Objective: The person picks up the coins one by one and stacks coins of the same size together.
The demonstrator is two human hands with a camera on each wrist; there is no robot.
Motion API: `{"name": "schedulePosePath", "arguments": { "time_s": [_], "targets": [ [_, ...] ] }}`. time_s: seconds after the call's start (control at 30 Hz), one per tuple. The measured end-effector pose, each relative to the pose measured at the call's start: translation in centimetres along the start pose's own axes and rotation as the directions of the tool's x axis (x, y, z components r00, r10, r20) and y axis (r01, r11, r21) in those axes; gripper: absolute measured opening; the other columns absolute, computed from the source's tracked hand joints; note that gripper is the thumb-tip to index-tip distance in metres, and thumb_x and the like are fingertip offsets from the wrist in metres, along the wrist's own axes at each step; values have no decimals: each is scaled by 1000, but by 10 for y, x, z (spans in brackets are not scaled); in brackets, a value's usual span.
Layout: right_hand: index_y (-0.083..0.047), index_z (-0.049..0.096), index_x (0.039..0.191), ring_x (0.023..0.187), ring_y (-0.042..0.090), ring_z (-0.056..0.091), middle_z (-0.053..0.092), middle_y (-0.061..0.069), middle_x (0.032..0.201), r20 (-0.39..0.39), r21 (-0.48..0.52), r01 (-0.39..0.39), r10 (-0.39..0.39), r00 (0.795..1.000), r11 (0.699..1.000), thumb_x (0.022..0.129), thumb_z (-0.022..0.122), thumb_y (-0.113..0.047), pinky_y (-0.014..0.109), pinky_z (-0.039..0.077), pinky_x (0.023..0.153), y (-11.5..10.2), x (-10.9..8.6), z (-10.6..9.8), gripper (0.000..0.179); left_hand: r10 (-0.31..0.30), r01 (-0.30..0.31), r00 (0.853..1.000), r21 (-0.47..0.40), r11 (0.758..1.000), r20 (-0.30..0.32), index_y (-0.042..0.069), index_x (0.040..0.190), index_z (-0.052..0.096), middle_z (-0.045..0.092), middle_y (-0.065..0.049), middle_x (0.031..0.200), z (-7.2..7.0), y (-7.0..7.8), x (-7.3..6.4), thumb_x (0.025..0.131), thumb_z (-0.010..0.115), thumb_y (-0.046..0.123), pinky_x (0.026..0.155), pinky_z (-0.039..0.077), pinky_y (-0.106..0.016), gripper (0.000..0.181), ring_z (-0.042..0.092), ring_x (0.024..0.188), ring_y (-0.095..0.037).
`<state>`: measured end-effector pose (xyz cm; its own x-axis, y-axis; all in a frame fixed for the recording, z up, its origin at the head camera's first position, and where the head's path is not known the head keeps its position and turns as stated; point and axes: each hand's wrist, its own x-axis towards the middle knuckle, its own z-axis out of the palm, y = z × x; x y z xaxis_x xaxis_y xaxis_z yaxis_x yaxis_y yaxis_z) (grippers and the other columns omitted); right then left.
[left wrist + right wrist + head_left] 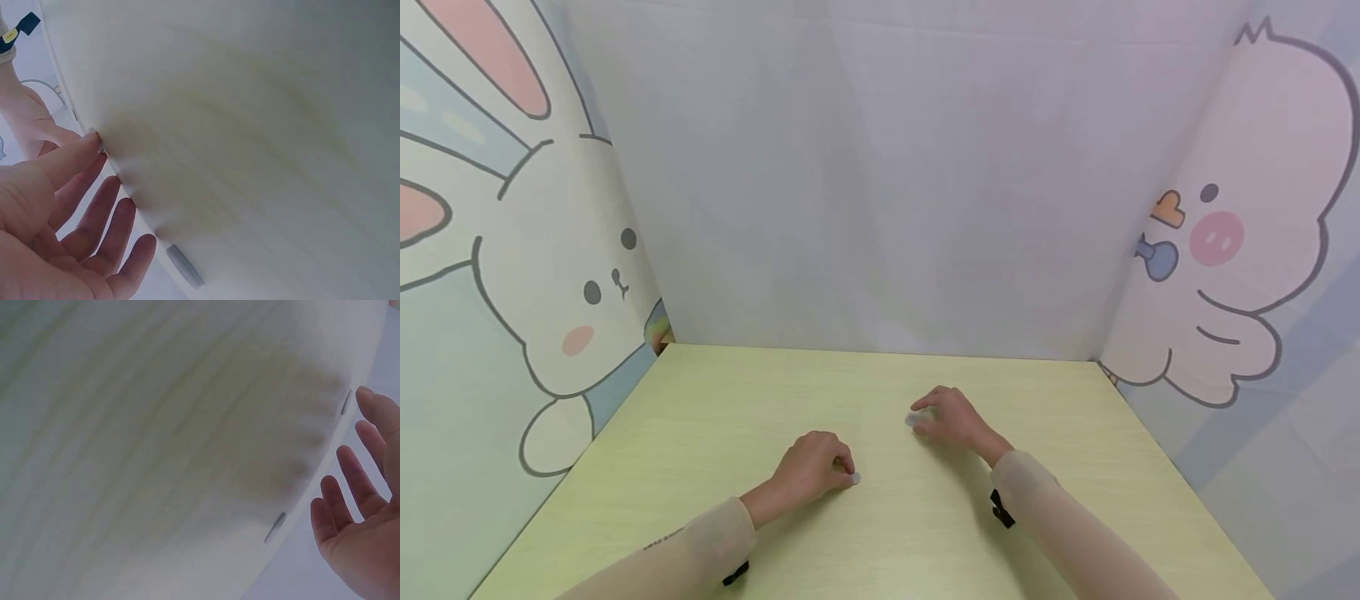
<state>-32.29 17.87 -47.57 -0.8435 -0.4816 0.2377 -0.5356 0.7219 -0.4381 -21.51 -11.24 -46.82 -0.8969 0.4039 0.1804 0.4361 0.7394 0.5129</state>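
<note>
My left hand (811,468) is low over the table, its thumb and index fingertip pinching a small grey disc (855,478) at the tabletop. In the left wrist view the other fingers are spread and slightly bent, and a second grey disc (185,267) lies beyond the little finger. Farther back and to the right, my right hand (953,418) hovers with parted fingers around another small grey disc (912,419). The right wrist view shows a gap between the thumb tip and the nearer disc (346,402); one more disc (275,527) lies past the little finger.
Pale yellow wood-grain tabletop (880,542) spreads under both hands. A plain light curtain (880,183) rises at its back edge. Printed cloth with a rabbit (550,275) stands at the left, and one with a chick (1247,183) at the right.
</note>
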Motion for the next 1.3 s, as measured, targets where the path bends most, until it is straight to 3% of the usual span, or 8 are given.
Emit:
{"name": "schedulePosePath", "arguments": {
  "time_s": [0.67,1.3],
  "targets": [
    [-16,85,106,106,25,63,71,2,109,33,21,-101,101,994,995,92,86,-24,48,50,98,6,4,6,16,0,0,1000,0,1000,4,20,79,80,68,8,84,0,0,1,83,92,17,71,50,-31,13,58,81,-9],
    [-18,86,100,103,24,63,71,1,105,17,-7,-96,97,995,995,92,86,-26,49,51,98,4,5,8,11,-4,4,1000,1,1000,5,21,78,79,68,8,84,0,1,1,83,92,16,72,50,-32,14,58,81,-10]
  ]
}}
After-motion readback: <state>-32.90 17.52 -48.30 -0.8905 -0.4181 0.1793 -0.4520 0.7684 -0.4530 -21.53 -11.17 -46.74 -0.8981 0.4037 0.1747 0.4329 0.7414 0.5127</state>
